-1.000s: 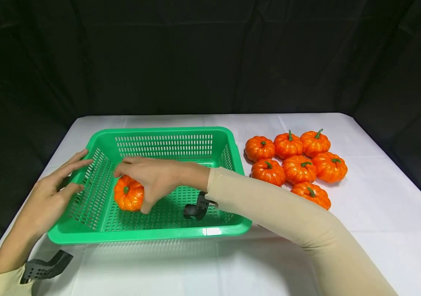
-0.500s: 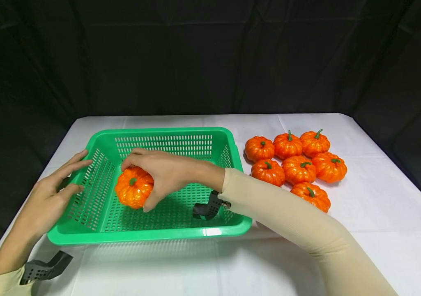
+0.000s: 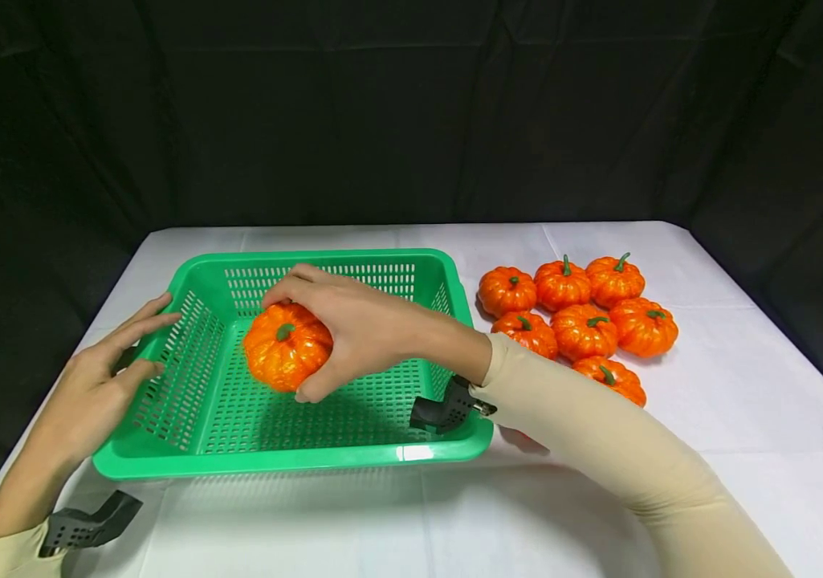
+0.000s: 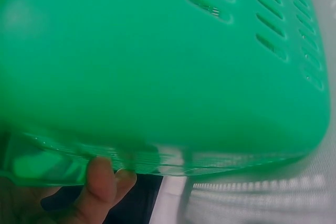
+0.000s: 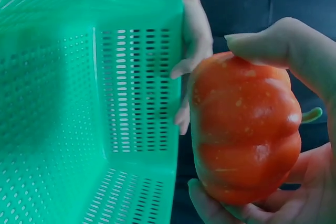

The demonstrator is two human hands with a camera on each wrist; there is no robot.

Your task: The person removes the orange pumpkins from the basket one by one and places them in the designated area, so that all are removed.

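right hand [image 3: 364, 329]: clamped on toy pumpkin [image 3: 287, 356] above green basket [image 3: 288, 461] | left hand [image 3: 96, 377]: fingers straight, resting on basket rim | basket otherwise bare | seven pumpkins [image 3: 577, 321] remain on table

The right hand [image 3: 360, 329], gripping the pumpkin [image 3: 287, 347], rises from the near-left floor of the basket [image 3: 288, 461] and moves right and farther, with its arm drawing back rightward.

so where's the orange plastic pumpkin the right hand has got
In the head view the orange plastic pumpkin is gripped by the right hand above the green slotted plastic basket, toward its left half, with the left hand at the basket's left rim.
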